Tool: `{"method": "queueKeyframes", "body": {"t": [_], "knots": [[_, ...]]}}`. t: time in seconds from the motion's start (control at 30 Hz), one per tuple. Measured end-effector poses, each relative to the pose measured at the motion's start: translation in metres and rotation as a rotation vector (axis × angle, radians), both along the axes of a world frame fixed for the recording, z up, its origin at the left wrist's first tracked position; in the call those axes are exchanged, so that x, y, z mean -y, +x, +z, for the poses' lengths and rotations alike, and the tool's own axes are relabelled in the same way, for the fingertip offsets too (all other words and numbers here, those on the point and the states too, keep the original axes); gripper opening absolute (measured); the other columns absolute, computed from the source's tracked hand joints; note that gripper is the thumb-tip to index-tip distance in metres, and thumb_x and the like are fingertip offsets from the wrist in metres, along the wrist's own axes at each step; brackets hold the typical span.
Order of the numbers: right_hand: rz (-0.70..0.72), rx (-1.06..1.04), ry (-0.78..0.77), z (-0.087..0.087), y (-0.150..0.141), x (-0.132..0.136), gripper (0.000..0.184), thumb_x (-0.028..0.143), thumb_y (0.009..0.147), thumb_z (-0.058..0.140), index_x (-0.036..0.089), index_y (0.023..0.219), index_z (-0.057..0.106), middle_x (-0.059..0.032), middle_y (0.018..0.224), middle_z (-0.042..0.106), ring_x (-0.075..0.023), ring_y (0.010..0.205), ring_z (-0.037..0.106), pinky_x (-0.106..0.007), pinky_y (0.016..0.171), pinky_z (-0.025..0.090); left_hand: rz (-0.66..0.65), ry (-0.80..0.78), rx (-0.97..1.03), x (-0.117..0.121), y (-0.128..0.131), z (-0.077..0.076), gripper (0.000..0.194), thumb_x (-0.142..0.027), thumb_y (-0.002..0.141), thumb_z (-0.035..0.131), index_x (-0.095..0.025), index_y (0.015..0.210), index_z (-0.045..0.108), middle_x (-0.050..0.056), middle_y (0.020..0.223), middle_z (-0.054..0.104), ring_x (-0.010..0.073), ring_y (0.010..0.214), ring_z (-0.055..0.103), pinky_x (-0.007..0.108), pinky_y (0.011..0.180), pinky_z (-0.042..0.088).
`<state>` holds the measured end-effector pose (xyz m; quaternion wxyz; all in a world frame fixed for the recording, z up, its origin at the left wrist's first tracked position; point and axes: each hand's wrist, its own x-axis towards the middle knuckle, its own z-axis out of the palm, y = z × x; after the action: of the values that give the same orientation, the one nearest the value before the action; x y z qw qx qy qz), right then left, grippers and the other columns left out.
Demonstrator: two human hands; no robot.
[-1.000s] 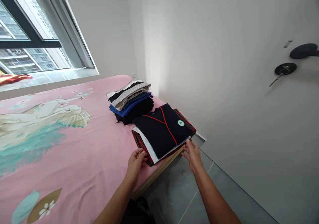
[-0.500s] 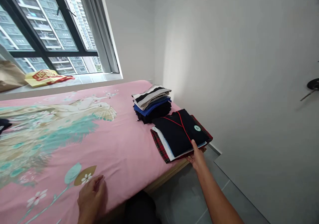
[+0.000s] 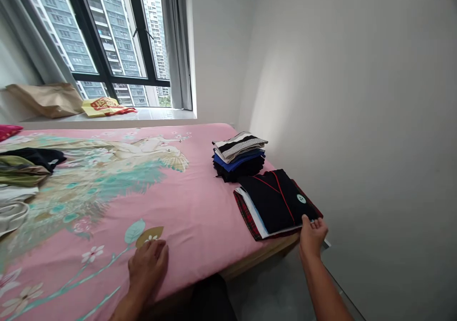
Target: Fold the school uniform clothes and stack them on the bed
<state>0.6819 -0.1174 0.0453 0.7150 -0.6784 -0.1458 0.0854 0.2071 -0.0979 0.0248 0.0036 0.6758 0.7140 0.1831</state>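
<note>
My right hand (image 3: 313, 236) is at the near right corner of a flat stack of folded clothes, its thumb on top and fingers curled at the edge. Topmost is a navy garment (image 3: 267, 202) with red piping and a pale round button-shaped patch. White and red plaid cloth (image 3: 246, 215) shows beneath it. Loosely closed, my left hand (image 3: 148, 264) rests on the pink bedspread (image 3: 200, 226) with nothing visible in it. Just behind the navy garment stands a taller pile of folded clothes (image 3: 240, 157), striped on top, with blue and black below.
More folded clothes (image 3: 21, 166) lie at the bed's left side. A brown paper bag (image 3: 50, 100) and a yellow-red bag (image 3: 105, 107) sit on the windowsill. A white wall (image 3: 339, 97) borders the bed on the right. The bed's wooden edge (image 3: 257, 259) faces me.
The view has turned left, bringing more clothes on the left into sight. My right hand has shifted along the stack's front edge to its right corner. My left hand stays on the bed.
</note>
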Motion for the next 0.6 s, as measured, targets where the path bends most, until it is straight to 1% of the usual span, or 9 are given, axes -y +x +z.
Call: {"method": "queueKeyframes", "body": {"t": [0.03,0.07,0.17,0.23,0.27,0.33,0.43,0.53,0.6], "knots": [[0.029,-0.014,0.071,0.013,-0.011,-0.003,0.074,0.050,0.066,0.065,0.015,0.125,0.040,-0.0147,0.129,0.046,-0.0232,0.122,0.046,-0.038,0.104,0.037,0.031,0.012,-0.019,-0.001,-0.001,0.000,0.035,-0.041,0.084,0.042,-0.023,0.105,0.063,0.009,0.120,0.060,0.0279,0.112,0.050,0.041,0.091,0.036],[0.114,-0.047,0.147,0.028,-0.025,-0.007,0.071,0.050,0.067,0.065,0.016,0.125,0.041,-0.0136,0.130,0.047,-0.0219,0.121,0.047,-0.037,0.104,0.038,0.055,0.026,-0.035,-0.002,-0.002,-0.001,0.039,-0.042,0.084,0.041,-0.021,0.111,0.061,0.010,0.124,0.057,0.0289,0.116,0.048,0.044,0.094,0.034],[0.514,-0.214,0.242,0.067,-0.077,-0.029,0.064,0.050,0.070,0.065,0.020,0.122,0.045,-0.0098,0.127,0.051,-0.0204,0.117,0.051,-0.037,0.100,0.042,0.044,0.046,-0.043,-0.003,-0.001,-0.007,0.042,-0.041,0.085,0.041,-0.020,0.118,0.057,0.011,0.129,0.054,0.0290,0.120,0.044,0.047,0.101,0.027],[0.700,-0.324,0.222,0.080,-0.110,-0.050,0.062,0.052,0.070,0.065,0.021,0.121,0.047,-0.0095,0.126,0.052,-0.0212,0.116,0.052,-0.038,0.099,0.042,0.027,0.057,-0.028,-0.002,0.000,-0.010,0.041,-0.040,0.085,0.042,-0.020,0.118,0.057,0.011,0.129,0.054,0.0291,0.121,0.044,0.047,0.102,0.026],[0.749,-0.339,0.186,0.081,-0.126,-0.060,0.062,0.052,0.070,0.066,0.021,0.121,0.048,-0.0096,0.128,0.052,-0.0217,0.118,0.051,-0.038,0.101,0.040,0.024,0.065,-0.017,-0.001,0.000,-0.011,0.041,-0.039,0.085,0.043,-0.020,0.118,0.057,0.012,0.129,0.054,0.0293,0.121,0.044,0.047,0.102,0.026],[0.789,-0.248,0.062,0.069,-0.156,-0.080,0.067,0.052,0.067,0.068,0.020,0.122,0.048,-0.0107,0.133,0.048,-0.0234,0.124,0.045,-0.039,0.106,0.033,0.028,0.083,0.007,0.000,-0.001,-0.013,0.040,-0.038,0.084,0.045,-0.019,0.117,0.058,0.013,0.129,0.054,0.0298,0.121,0.044,0.047,0.102,0.026],[0.902,0.138,-0.180,0.029,-0.209,-0.095,0.075,0.053,0.070,0.063,0.012,0.130,0.044,-0.0157,0.141,0.038,-0.0255,0.132,0.032,-0.039,0.111,0.022,0.026,0.115,0.050,0.005,-0.002,-0.016,0.038,-0.036,0.083,0.048,-0.019,0.115,0.060,0.013,0.129,0.054,0.0295,0.122,0.044,0.047,0.102,0.027],[1.116,0.520,-0.477,-0.012,-0.270,-0.090,0.070,0.050,0.081,0.046,0.006,0.136,0.037,-0.0185,0.144,0.033,-0.0262,0.136,0.025,-0.043,0.112,0.017,0.035,0.157,0.109,0.011,-0.003,-0.022,0.035,-0.030,0.081,0.051,-0.021,0.114,0.060,0.011,0.129,0.054,0.0270,0.123,0.044,0.046,0.103,0.028],[1.207,0.713,-0.673,-0.030,-0.311,-0.079,0.063,0.045,0.086,0.036,0.008,0.137,0.038,-0.0160,0.146,0.031,-0.0269,0.137,0.021,-0.049,0.112,0.012,0.043,0.184,0.154,0.015,-0.004,-0.028,0.040,-0.026,0.082,0.049,-0.020,0.121,0.055,0.010,0.131,0.054,0.0261,0.124,0.043,0.047,0.105,0.028]]}}
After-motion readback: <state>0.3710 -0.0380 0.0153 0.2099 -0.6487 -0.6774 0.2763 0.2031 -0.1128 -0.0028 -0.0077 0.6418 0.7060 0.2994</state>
